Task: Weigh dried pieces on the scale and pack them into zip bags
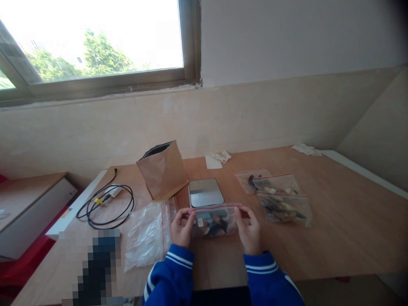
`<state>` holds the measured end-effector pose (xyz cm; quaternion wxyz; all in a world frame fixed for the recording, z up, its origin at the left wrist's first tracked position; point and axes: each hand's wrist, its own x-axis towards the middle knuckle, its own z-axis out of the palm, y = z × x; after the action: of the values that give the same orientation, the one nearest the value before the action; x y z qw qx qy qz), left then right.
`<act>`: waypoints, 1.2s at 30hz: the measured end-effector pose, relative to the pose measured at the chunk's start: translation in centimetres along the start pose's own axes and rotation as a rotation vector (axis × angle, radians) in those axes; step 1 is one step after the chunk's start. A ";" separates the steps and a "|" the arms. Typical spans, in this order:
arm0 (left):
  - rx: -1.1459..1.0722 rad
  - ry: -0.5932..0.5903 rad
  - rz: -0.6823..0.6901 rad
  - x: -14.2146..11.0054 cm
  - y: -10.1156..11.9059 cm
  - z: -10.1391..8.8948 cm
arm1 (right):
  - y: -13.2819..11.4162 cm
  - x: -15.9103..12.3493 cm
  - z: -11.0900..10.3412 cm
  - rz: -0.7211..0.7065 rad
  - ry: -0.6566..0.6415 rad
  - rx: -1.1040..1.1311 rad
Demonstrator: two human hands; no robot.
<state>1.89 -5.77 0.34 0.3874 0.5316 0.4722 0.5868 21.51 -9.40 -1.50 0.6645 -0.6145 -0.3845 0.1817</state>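
Observation:
A clear zip bag (210, 229) with a red seal strip hangs between my two hands, dark and tan pieces and a small white label inside it. My left hand (183, 228) pinches the left end of its red strip. At the right end, the fingers of my right hand (248, 227) are closed on the same strip. Just beyond the bag lies a flat square scale (205, 192) with a shiny top. Beside my left hand is a stack of clear zip bags (143, 239) lying flat. What exactly the dark pieces are, I cannot make out.
An open brown paper bag (164, 170) stands behind the scale. Several filled zip bags (284, 208) lie at the right. A coiled black cable (106, 207) with a white adapter rests at the left. White tissue (222, 157) lies near the wall; a pixelated dark patch covers the front left.

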 end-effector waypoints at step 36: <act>0.141 -0.078 0.098 -0.1 1.2 0.0 | -0.3 0.2 0.2 0.258 -0.284 0.324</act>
<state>1.94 -6.19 1.44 0.3381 0.6024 0.4704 0.5491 21.44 -9.20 -1.20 0.6650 -0.5122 -0.3580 0.4090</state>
